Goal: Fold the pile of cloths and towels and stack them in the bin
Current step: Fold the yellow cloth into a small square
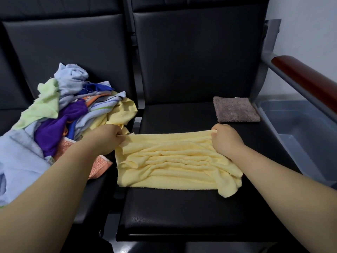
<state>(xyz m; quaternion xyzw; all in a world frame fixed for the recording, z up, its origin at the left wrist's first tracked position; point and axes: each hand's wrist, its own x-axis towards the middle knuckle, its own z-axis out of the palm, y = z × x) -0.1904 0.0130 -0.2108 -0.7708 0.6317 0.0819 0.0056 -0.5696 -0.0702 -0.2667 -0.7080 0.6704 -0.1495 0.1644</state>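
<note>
A pale yellow towel (173, 168) lies spread and rumpled across a black padded seat (182, 212), its far edge lifted off the cushion and pulled taut between a person's two bare hands. The left hand (107, 138) pinches the towel's far left corner with curled fingers. The right hand (225, 138) is clenched around the far right corner. The towel's near edge rests flat on the seat, and its near right corner is bunched and droops toward the front of the cushion.

Just left of the towel, a jumbled pile of unfolded cloths (69, 110) covers the neighbouring seat (94, 194). It holds light blue, pale green, purple, striped and yellow pieces, with an orange patterned cloth (99, 165) at its near right edge, under the left forearm.

On the far right corner of the same seat as the towel sits a folded brown cloth (236, 109), square and flat, apart from the towel and just beyond the right hand.

To the right, past a grey metal armrest topped with reddish wood (306, 79), stands a grey plastic bin (300, 125), lower than the seat. No cloth shows in the part of it that is visible. Black padded backrests (191, 57) rise behind both seats, against a pale wall (310, 24).
</note>
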